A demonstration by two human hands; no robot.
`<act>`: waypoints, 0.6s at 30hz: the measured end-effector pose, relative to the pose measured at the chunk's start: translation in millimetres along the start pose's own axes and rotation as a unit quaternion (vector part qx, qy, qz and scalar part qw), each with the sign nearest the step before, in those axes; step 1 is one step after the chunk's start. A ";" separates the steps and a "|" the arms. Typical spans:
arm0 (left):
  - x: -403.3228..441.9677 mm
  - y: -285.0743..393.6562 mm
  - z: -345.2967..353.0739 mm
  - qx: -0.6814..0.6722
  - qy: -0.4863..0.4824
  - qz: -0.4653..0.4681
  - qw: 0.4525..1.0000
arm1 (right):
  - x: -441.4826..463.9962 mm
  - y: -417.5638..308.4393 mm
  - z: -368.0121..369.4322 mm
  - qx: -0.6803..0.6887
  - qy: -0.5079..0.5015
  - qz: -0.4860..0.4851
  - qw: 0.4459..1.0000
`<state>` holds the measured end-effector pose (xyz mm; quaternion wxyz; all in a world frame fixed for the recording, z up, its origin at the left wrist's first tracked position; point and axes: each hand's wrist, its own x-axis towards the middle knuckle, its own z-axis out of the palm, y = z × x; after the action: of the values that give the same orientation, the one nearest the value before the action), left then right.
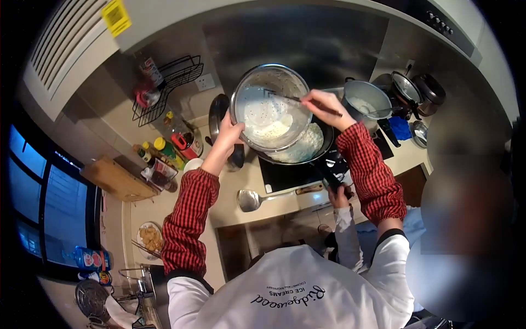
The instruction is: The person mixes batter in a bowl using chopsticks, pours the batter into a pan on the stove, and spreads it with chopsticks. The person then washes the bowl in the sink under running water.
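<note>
My left hand [227, 131] grips the rim of a large shiny mixing bowl [249, 129], tilted above a dark frying pan [330, 143]. Pale batter or a flour-like mix [271, 130] coats the bowl's inside. My right hand [324, 108] is closed around a thin dark-handled utensil [294, 100] reaching into the bowl; its exact kind is unclear. Whitish food [307, 145] lies in the part of the pan that shows; the bowl hides the rest. Another person's hand [341, 196] is on the pan handle [330, 178].
A spatula [252, 200] lies at the counter's front edge. A grey pot [364, 98] with a spoon in it stands right of the pan. Bottles [170, 152] and a wooden board [118, 178] line the left. Another person stands close on the right.
</note>
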<state>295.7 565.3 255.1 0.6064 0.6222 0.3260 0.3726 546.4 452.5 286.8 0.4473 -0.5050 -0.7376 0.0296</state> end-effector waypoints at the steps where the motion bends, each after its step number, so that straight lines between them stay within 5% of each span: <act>1: 12.8 -4.0 5.8 0.002 -0.003 0.003 1.000 | -2.7 10.3 1.5 0.005 -0.025 -0.034 0.999; 5: 72.4 -52.5 5.0 0.119 -0.001 0.033 0.992 | -13.9 33.1 2.4 -0.006 -0.071 0.062 0.996; 8: 87.4 -53.9 13.8 0.176 -0.005 0.040 0.984 | -21.5 66.1 10.4 -0.058 0.068 0.019 0.996; 10: 88.3 -47.1 21.7 0.178 -0.010 0.039 0.983 | -25.5 70.7 10.7 -0.044 -0.101 0.098 0.989; 12: 92.4 -44.0 25.5 0.167 0.001 0.006 0.986 | -25.6 74.2 11.5 -0.039 -0.099 0.098 0.989; 15: 104.8 -47.6 26.1 0.193 -0.030 -0.024 0.981 | -18.9 80.4 12.8 -0.017 0.081 -0.015 0.996; 18: 113.2 -47.8 27.5 0.177 -0.033 0.031 0.983 | -22.8 95.7 17.7 -0.043 -0.065 -0.073 0.994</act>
<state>379.2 650.8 215.4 0.4853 0.7413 0.3476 0.3070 605.0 488.8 214.5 0.3773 -0.4658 -0.8004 -0.0026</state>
